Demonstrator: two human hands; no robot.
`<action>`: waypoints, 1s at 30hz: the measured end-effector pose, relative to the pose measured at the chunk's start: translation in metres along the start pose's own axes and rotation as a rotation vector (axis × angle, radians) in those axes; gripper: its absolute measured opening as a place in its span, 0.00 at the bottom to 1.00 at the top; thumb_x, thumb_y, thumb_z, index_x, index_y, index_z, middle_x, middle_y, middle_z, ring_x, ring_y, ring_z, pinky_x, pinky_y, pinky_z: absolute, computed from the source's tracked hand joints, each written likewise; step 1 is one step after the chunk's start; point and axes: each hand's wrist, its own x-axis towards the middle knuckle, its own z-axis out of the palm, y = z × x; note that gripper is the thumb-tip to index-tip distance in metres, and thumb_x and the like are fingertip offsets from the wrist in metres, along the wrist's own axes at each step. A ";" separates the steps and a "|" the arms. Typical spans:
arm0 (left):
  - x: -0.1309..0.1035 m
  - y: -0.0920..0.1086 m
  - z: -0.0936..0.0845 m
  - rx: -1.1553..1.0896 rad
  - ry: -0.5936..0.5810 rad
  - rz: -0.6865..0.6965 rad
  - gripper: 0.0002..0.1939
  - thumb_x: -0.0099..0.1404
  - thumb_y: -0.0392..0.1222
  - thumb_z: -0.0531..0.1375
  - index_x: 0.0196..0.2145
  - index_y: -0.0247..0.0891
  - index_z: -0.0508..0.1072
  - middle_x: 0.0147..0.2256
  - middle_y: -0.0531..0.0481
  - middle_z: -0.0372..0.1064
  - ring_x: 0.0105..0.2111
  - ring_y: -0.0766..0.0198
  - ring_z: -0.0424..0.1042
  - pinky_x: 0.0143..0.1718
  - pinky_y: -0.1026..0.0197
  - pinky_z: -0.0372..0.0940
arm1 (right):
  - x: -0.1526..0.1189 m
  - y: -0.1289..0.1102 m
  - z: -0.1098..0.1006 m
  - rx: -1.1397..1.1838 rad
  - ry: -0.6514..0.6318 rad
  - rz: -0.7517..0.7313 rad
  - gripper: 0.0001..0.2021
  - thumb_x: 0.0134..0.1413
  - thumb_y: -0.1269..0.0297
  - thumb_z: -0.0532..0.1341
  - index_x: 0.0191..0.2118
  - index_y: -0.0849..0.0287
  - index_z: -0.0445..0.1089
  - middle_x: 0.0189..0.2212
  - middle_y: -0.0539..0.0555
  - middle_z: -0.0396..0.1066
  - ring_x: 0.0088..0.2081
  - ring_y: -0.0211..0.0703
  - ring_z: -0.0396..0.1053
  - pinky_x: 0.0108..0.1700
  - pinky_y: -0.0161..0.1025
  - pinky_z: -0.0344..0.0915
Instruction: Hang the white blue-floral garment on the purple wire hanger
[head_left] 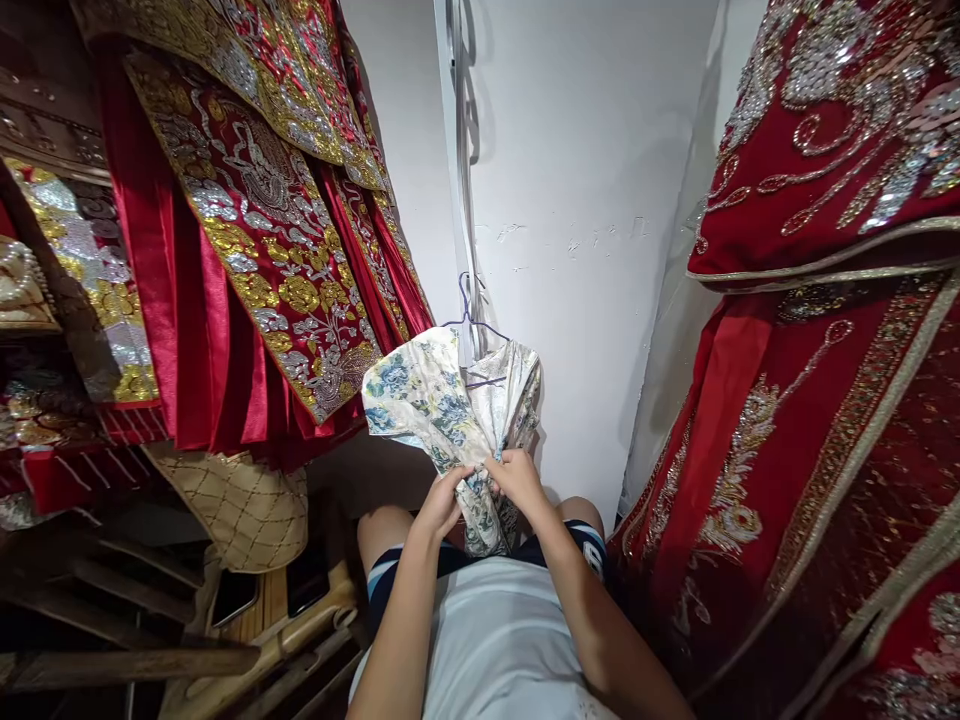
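Note:
A white garment with blue and yellow floral print (431,395) hangs on a thin purple hanger (466,312) in front of the wall. My left hand (441,502) pinches the cloth at the garment's front, below the neckline. Just to its right, my right hand (516,474) grips the other front edge between thumb and fingers. The two hands are close together, and the lower part of the garment drops between them toward my lap.
Red embroidered, sequined garments hang at the left (274,230) and right (750,420). A white strip (459,150) runs down the pale wall (577,150). At lower left, a bamboo seat (262,610) holds a phone (234,597) and another dark flat object.

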 end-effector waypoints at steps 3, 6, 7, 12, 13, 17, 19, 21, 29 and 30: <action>0.001 0.000 0.000 -0.026 0.053 0.016 0.19 0.44 0.38 0.71 0.36 0.32 0.76 0.35 0.42 0.78 0.46 0.46 0.75 0.48 0.52 0.68 | 0.004 0.003 -0.004 0.041 -0.033 0.004 0.14 0.49 0.68 0.59 0.16 0.57 0.61 0.11 0.47 0.65 0.14 0.35 0.61 0.21 0.32 0.56; 0.001 0.000 -0.003 -0.052 0.112 0.054 0.23 0.44 0.37 0.71 0.40 0.33 0.75 0.37 0.43 0.78 0.47 0.46 0.75 0.48 0.52 0.68 | 0.008 0.004 -0.008 0.104 -0.089 0.021 0.12 0.50 0.69 0.59 0.18 0.59 0.66 0.12 0.48 0.68 0.14 0.33 0.61 0.21 0.31 0.57; 0.000 0.001 -0.004 -0.057 0.115 0.059 0.24 0.44 0.37 0.70 0.41 0.33 0.75 0.38 0.43 0.78 0.47 0.46 0.75 0.49 0.52 0.68 | 0.009 0.004 -0.009 0.126 -0.102 0.030 0.12 0.51 0.70 0.58 0.19 0.59 0.67 0.12 0.48 0.69 0.14 0.33 0.61 0.20 0.30 0.56; -0.002 0.001 -0.007 -0.035 0.118 0.048 0.29 0.43 0.36 0.71 0.46 0.35 0.75 0.39 0.42 0.78 0.47 0.46 0.75 0.51 0.51 0.66 | 0.010 0.006 -0.010 0.218 -0.226 0.091 0.15 0.59 0.65 0.56 0.22 0.60 0.67 0.15 0.51 0.72 0.12 0.31 0.60 0.16 0.29 0.52; -0.002 0.001 -0.007 -0.026 0.113 0.055 0.29 0.44 0.37 0.71 0.47 0.35 0.75 0.40 0.42 0.78 0.47 0.46 0.75 0.51 0.51 0.66 | 0.009 0.006 -0.010 0.232 -0.257 0.095 0.15 0.60 0.63 0.57 0.22 0.61 0.68 0.16 0.52 0.73 0.12 0.31 0.61 0.16 0.29 0.52; -0.001 0.000 -0.009 -0.021 0.071 0.087 0.32 0.43 0.39 0.72 0.48 0.34 0.75 0.42 0.41 0.78 0.48 0.45 0.75 0.51 0.51 0.66 | 0.007 0.007 -0.009 0.274 -0.315 0.081 0.14 0.60 0.60 0.60 0.27 0.63 0.70 0.17 0.51 0.74 0.14 0.30 0.63 0.17 0.27 0.53; 0.000 0.000 -0.011 -0.001 0.067 0.086 0.32 0.43 0.39 0.73 0.48 0.34 0.75 0.43 0.40 0.78 0.48 0.45 0.75 0.51 0.51 0.65 | 0.007 0.006 -0.007 0.279 -0.296 0.078 0.13 0.60 0.63 0.60 0.26 0.63 0.69 0.17 0.50 0.73 0.14 0.29 0.62 0.17 0.27 0.54; 0.001 -0.001 -0.014 0.035 0.068 0.086 0.31 0.45 0.39 0.73 0.48 0.35 0.75 0.43 0.40 0.78 0.49 0.46 0.74 0.52 0.51 0.65 | 0.008 0.006 -0.005 0.270 -0.269 0.080 0.12 0.60 0.66 0.60 0.25 0.61 0.66 0.17 0.49 0.73 0.14 0.29 0.62 0.17 0.27 0.54; 0.012 -0.007 -0.020 0.090 0.133 0.220 0.27 0.46 0.38 0.71 0.46 0.35 0.74 0.40 0.40 0.77 0.47 0.45 0.75 0.53 0.48 0.64 | 0.003 -0.001 -0.007 0.239 -0.298 0.054 0.13 0.54 0.73 0.59 0.20 0.59 0.64 0.13 0.49 0.70 0.14 0.32 0.62 0.17 0.28 0.52; 0.014 -0.008 -0.020 0.114 0.191 0.289 0.26 0.47 0.38 0.71 0.46 0.36 0.74 0.40 0.40 0.77 0.48 0.46 0.74 0.53 0.49 0.64 | 0.002 -0.003 -0.008 0.245 -0.303 0.055 0.13 0.53 0.73 0.59 0.19 0.60 0.65 0.13 0.49 0.70 0.14 0.32 0.62 0.17 0.28 0.52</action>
